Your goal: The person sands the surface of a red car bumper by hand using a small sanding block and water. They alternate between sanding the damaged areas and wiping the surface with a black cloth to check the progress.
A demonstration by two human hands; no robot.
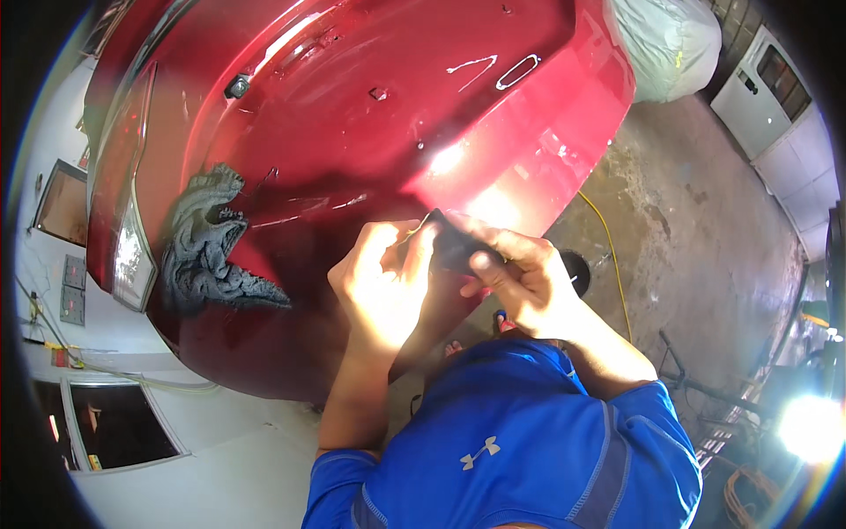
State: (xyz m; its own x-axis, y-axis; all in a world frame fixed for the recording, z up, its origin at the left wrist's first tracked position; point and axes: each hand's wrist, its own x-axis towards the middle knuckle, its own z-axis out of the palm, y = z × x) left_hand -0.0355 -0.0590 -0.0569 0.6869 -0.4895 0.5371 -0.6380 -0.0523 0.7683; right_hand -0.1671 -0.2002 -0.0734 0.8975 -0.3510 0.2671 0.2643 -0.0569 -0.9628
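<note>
My left hand (381, 280) and my right hand (526, 280) are raised close together in front of a red car body panel (370, 141). Between them is a small dark sheet (455, 247), which looks like sandpaper. The thumb and fingers of my left hand pinch its left corner. On the other side, my right thumb presses on it with the fingers behind. A crumpled grey cloth (198, 256) lies on the red panel, left of my hands. Strong glare whitens part of my left hand.
A yellow cord (608, 242) runs over the concrete floor (696, 220) at right, near a dark round object (577, 271). A pale cover (670, 44) drapes something behind. At far right a bright lamp (812, 429) shines above coiled orange cable (749, 498). A white door (762, 84) stands at upper right.
</note>
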